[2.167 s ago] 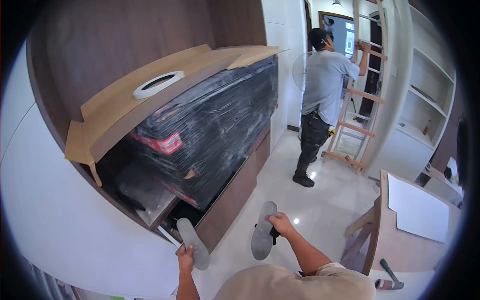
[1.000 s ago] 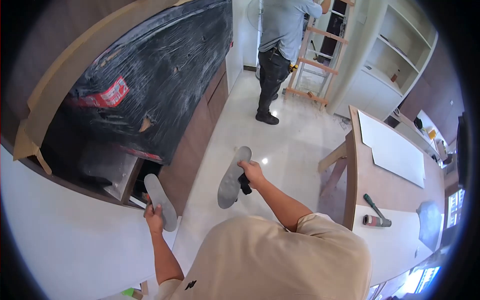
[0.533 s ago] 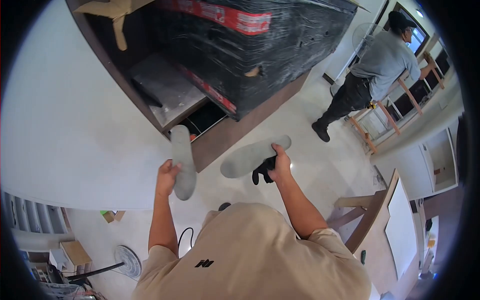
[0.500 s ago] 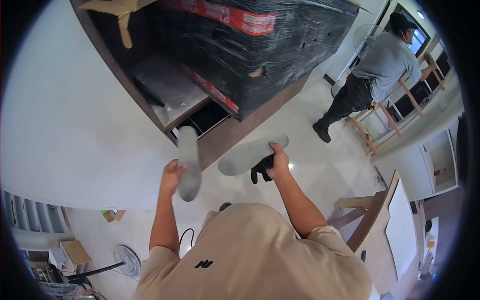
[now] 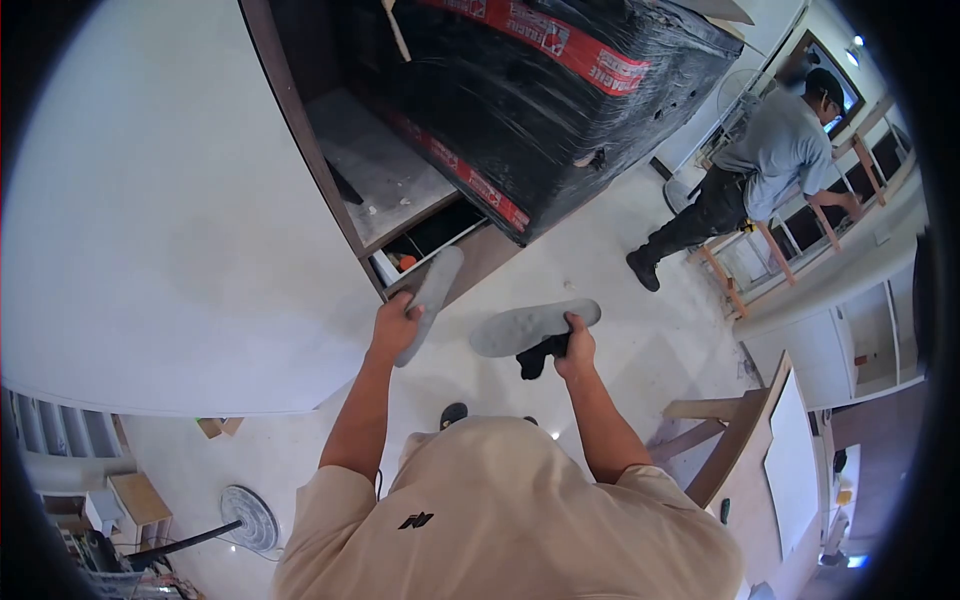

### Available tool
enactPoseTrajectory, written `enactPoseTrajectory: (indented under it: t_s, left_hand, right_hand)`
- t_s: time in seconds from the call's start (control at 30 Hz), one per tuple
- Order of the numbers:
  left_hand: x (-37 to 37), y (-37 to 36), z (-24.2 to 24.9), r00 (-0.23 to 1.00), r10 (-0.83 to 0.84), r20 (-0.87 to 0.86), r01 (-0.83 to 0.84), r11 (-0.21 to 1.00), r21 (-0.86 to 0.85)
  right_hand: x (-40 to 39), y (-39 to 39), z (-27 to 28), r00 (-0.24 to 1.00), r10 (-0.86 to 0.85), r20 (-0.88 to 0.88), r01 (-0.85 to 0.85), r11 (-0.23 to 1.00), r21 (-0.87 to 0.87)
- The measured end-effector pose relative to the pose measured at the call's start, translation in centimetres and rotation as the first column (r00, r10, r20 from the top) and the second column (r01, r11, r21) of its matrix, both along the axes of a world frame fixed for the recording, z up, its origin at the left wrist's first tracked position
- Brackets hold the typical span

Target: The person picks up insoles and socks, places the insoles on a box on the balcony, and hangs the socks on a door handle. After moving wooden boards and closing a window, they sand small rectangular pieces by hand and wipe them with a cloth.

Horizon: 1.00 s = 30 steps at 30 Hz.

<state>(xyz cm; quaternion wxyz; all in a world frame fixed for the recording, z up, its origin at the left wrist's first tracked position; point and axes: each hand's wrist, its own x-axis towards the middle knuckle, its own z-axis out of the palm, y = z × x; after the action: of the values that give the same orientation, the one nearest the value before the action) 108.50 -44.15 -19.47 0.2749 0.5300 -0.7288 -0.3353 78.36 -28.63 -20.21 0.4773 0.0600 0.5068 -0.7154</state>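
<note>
My left hand (image 5: 394, 326) is closed around a grey shoe insole (image 5: 436, 289), which stands at a slant near the cabinet's lower corner. In my right hand (image 5: 577, 352) is a second grey insole (image 5: 520, 330), held roughly level by one end with the thumb on top. A crumpled black glove (image 5: 537, 360) hangs from the same hand, below the insole. An open drawer (image 5: 425, 250) with an orange item inside lies just beyond the left insole.
A large package in black wrap (image 5: 490, 130) with red fragile tape sits on the cabinet ahead. A co-worker (image 5: 760, 160) stands by a wooden ladder at the right. A wooden table (image 5: 760, 500) is at my right, a fan (image 5: 249, 518) at lower left.
Both hands have moved right, and the left insole has tilted from upright to a slant. My view has shifted, showing more of the drawer. The co-worker's arm has lowered.
</note>
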Motion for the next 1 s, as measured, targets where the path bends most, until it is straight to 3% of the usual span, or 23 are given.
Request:
enactPoseTrajectory:
  t_s: [0.1,0.2,0.3,0.4,0.5,0.6,0.7,0.9,1.0]
  left_hand:
    - [0.3,-1.8,-2.9,0.97,-0.173,0.169,0.22,0.922,-0.317]
    - [-1.2,-3.2,-2.9,0.948,-0.129,0.291,0.168,0.979,-0.115]
    - [-2.4,-4.9,-2.3,0.924,-0.142,0.356,0.196,0.973,-0.118]
    - [-2.9,-4.6,1.0,0.977,-0.101,0.186,0.076,0.987,0.139]
    - [-2.1,-4.8,2.0,0.958,-0.18,0.222,0.128,0.964,0.232]
    - [-2.2,-5.9,1.9,0.948,-0.134,0.287,0.087,0.981,0.17]
    - [-2.8,-7.6,1.4,0.938,-0.163,0.306,0.173,0.985,-0.008]
    - [-3.9,-8.6,0.6,0.872,-0.118,0.475,0.139,0.99,-0.009]
    - [-3.2,-9.9,-2.2,0.885,-0.09,0.457,0.147,0.985,-0.091]
  right_hand:
    - [0.6,1.8,1.1,0.999,-0.036,0.008,0.036,0.999,0.01]
    - [0.7,3.5,1.9,0.992,-0.124,-0.001,0.124,0.991,0.055]
    - [0.1,5.3,1.7,0.986,-0.167,0.016,0.166,0.984,0.065]
    - [-0.6,6.5,1.3,0.979,-0.203,0.03,0.202,0.979,0.043]
    - [-0.9,7.0,1.5,0.972,-0.224,0.071,0.221,0.974,0.049]
    - [-1.6,7.2,0.8,0.968,-0.231,0.1,0.225,0.972,0.068]
    - [-1.9,6.9,0.6,0.974,-0.193,0.115,0.191,0.981,0.028]
    - [-2.0,5.9,0.9,0.979,-0.177,0.101,0.179,0.984,-0.008]
    - [-2.3,5.4,0.6,0.976,-0.198,0.094,0.196,0.98,0.027]
